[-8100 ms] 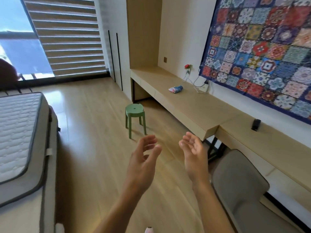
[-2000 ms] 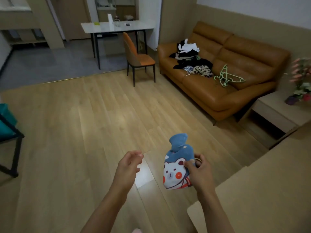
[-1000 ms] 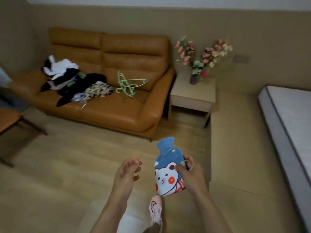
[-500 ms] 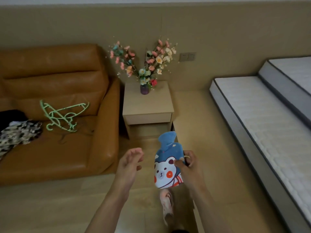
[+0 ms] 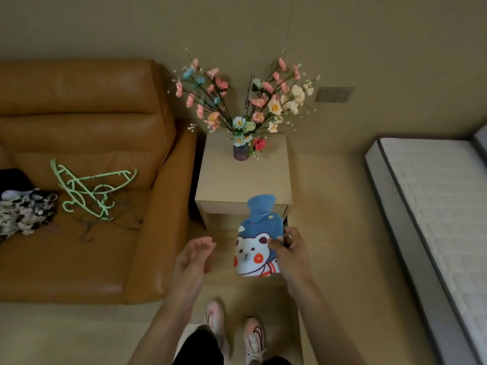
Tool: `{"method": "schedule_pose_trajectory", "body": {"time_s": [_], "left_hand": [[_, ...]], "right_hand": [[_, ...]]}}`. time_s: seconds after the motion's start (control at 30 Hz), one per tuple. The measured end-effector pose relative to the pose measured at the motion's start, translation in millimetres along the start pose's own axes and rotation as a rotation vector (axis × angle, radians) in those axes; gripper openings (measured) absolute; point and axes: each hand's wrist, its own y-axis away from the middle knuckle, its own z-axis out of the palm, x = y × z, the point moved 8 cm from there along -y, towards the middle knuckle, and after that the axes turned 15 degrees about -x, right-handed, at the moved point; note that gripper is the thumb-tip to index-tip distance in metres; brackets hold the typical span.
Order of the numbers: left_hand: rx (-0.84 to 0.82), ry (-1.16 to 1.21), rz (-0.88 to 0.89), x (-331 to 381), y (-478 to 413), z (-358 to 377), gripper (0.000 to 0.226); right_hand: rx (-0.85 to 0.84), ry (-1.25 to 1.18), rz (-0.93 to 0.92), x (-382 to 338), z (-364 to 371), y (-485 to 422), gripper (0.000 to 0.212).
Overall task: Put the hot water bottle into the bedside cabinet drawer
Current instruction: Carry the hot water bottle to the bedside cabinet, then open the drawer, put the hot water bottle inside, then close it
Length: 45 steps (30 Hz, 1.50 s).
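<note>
Blue fabric-covered hot water bottle with a white bear print is being held upright in the right hand, neck upward; the right fingers are pinching its right edge, thumb on the front face. Left hand is hanging empty just left of the bottle, its fingers loosely curled and slightly apart, touching nothing. Just beyond the fingers, a light wooden bedside cabinet is standing with its drawer front closed. A purple vase of pink and white artificial flowers is sitting on the cabinet top. Left of the hands is a tan leather sofa carrying green plastic hangers; right, a white mattress.
</note>
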Motion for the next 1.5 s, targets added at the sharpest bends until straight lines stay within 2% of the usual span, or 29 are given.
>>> {"method": "schedule_pose_trajectory", "body": {"time_s": [0.13,0.27,0.5,0.6,0.73,1.03,1.23,1.33,1.5], "left_hand": [[-0.017,-0.026,-0.080,12,-61,-6,0.013],[-0.072,-0.060,-0.085,38,-135,-5,0.014],[-0.207,-0.169,-0.144,47,-252,12,0.013],[-0.191,-0.221,-0.164,34,-302,10,0.010],[-0.154,-0.246,-0.208,-3,-365,3,0.016],[-0.151,-0.363,-0.209,-90,-472,15,0.026],[-0.176,-0.579,-0.146,-113,-539,19,0.034],[-0.208,-0.716,-0.077,-120,-560,25,0.038],[-0.302,-0.987,-0.035,-138,-574,42,0.050]], "right_hand": [[0.038,-0.002,0.047,-1,1,-57,0.022],[0.106,-0.006,0.092,-1,0,-102,0.024],[0.176,0.003,0.212,14,-7,-192,0.022],[0.183,0.006,0.258,36,-13,-243,0.025],[0.177,0.001,0.313,77,-18,-318,0.026],[0.180,0.121,0.313,147,-32,-466,0.026],[0.173,0.115,0.294,169,-30,-534,0.037],[0.161,0.118,0.278,171,-29,-554,0.037],[0.138,0.226,0.227,174,-35,-568,0.045]]}}
